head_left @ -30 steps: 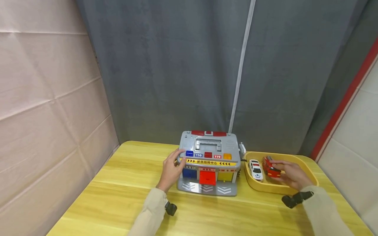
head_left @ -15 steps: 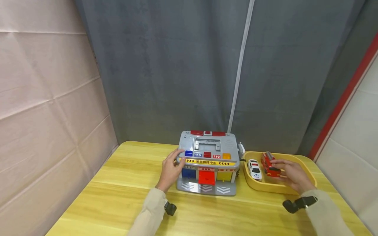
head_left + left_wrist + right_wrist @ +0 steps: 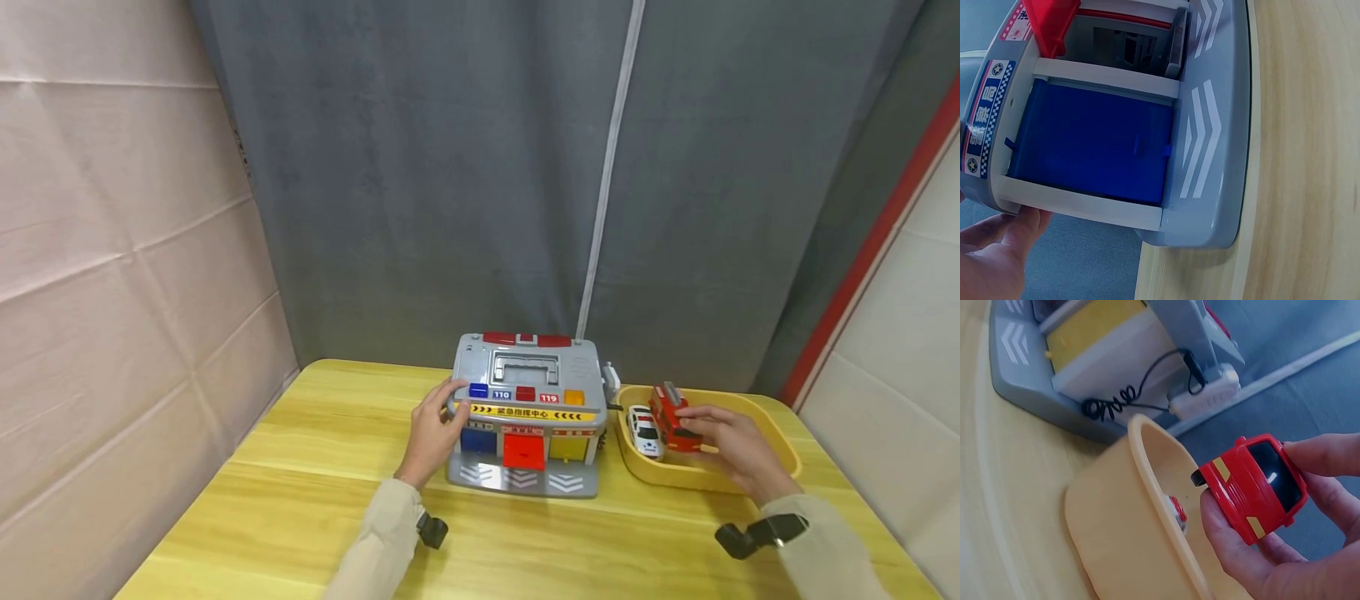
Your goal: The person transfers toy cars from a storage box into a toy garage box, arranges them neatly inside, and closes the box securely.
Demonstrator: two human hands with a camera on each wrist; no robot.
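Observation:
A grey toy emergency station (image 3: 527,408) stands on the table, with blue, red and yellow garage doors. Its red door (image 3: 523,452) is swung up; the blue door (image 3: 1091,140) and the yellow one are down. My left hand (image 3: 433,431) holds the station's left front corner, thumb at the roof edge. In my right hand (image 3: 731,446) a red toy fire truck (image 3: 1254,487) is pinched between thumb and fingers, above the yellow bin (image 3: 675,475). Beside it, a white toy police car (image 3: 646,432) lies in the bin, mostly hidden by the wall in the right wrist view.
A white toy handset (image 3: 1204,394) on a coiled black cord hangs at the station's right side. The bin stands close to that side. Behind the table hangs a grey curtain (image 3: 420,208). Wood tabletop (image 3: 300,500) extends left and in front.
My right hand has lifted the red fire truck and carried it slightly left, toward the police car. My left hand stays on the station.

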